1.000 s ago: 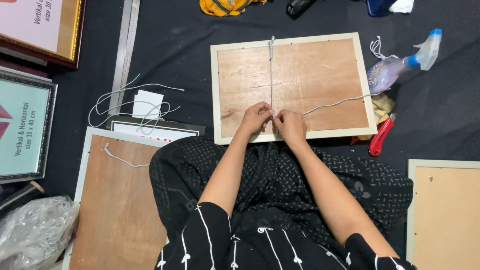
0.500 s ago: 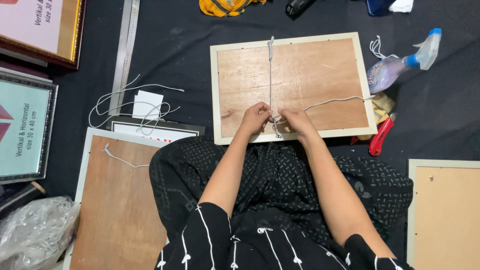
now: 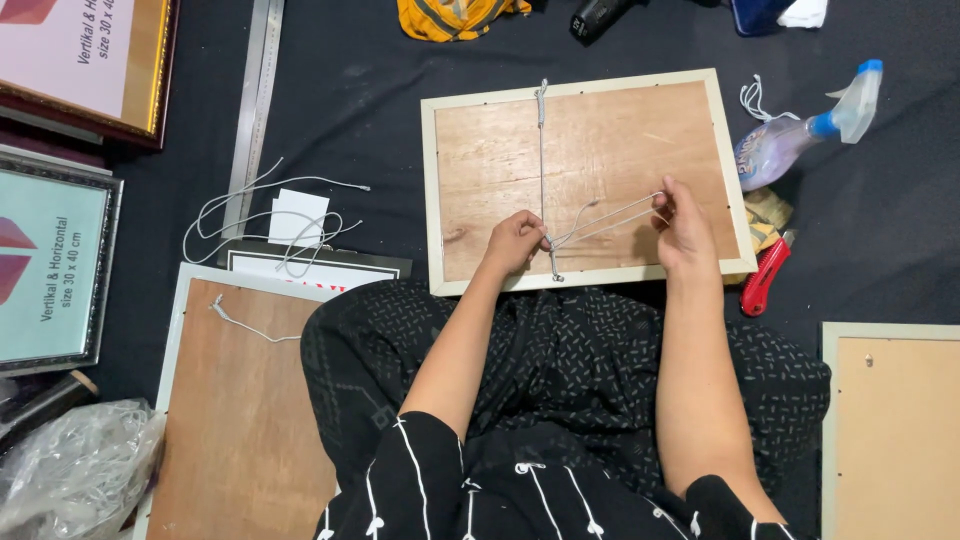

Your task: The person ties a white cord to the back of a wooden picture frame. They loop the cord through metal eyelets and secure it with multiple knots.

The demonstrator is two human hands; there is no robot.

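Observation:
A cream-edged picture frame (image 3: 434,190) lies face down on the dark floor cloth, its brown wooden back up. A white cord (image 3: 541,160) runs down its back from the top edge to near the bottom edge. My left hand (image 3: 514,241) pinches the cord close to the bottom edge. My right hand (image 3: 683,225) holds the cord's loose ends, drawn out taut to the right across the board. My lap in black patterned cloth sits just below the frame.
Another face-down frame (image 3: 240,400) lies at left, a third (image 3: 890,420) at right. Loose cords and a white card (image 3: 298,216) sit left. A spray bottle (image 3: 800,130), red cutter (image 3: 763,277), metal ruler (image 3: 255,100), framed pictures (image 3: 60,260) and a plastic bag (image 3: 70,480) surround.
Both hands were together at the frame's bottom edge. My right hand has moved right, pulling the cord's ends out taut; my left hand stayed pinching the cord.

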